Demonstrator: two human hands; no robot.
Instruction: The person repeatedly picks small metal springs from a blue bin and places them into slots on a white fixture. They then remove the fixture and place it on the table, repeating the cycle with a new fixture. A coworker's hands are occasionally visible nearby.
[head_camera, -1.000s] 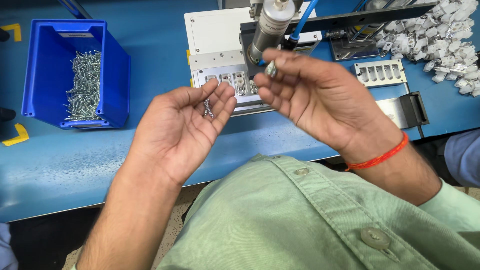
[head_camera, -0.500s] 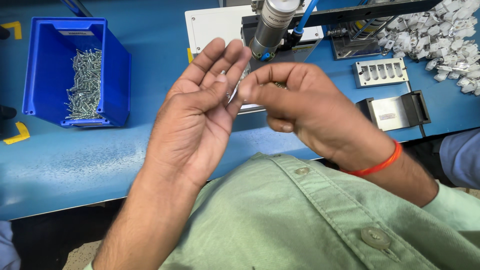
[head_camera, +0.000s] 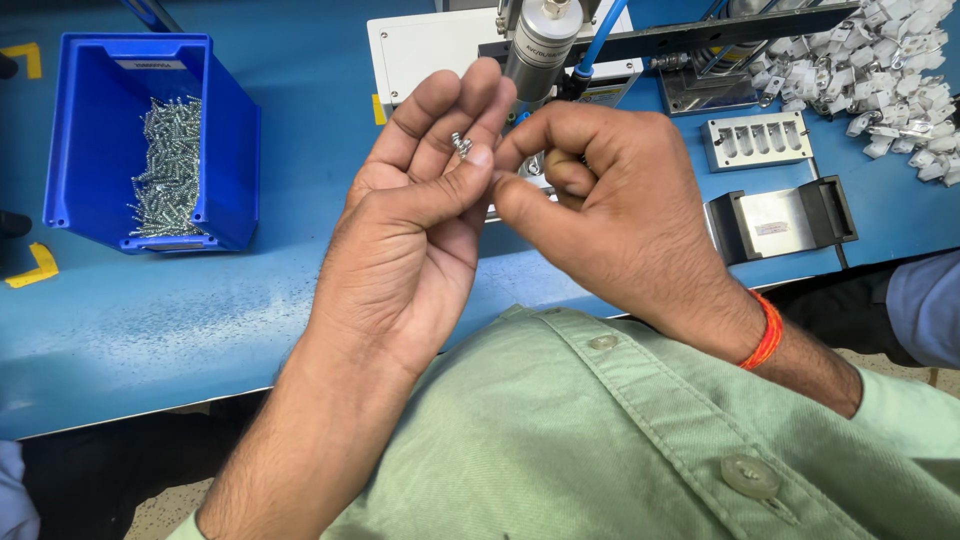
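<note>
Holding a few small silver screws up near the fingertips, the left hand is raised palm-inward, fingers almost straight and close together, thumb pressed across to pin the screws against the fingers. Likely kept that way so the little pieces cannot roll off.

Right hand sits just beside it, touching at the thumb. Its fingers are curled in, thumb and forefinger pinched toward the left thumb tip. Whether they have a screw between them cannot be told; the pinch point is hidden.

Directly beyond the fingers: a grey cylindrical tool hanging upright with a blue hose, over a white machine base.

Far to the left of the left hand, a blue bin on the blue desk, with a heap of loose screws inside, within reach for restocking.

Right of the right hand: a metal slotted fixture, a dark bracket with a grey plate, and further off a pile of small white plastic parts.

An orange thread band circles the right wrist. Another person's blue sleeve shows at the right edge.
</note>
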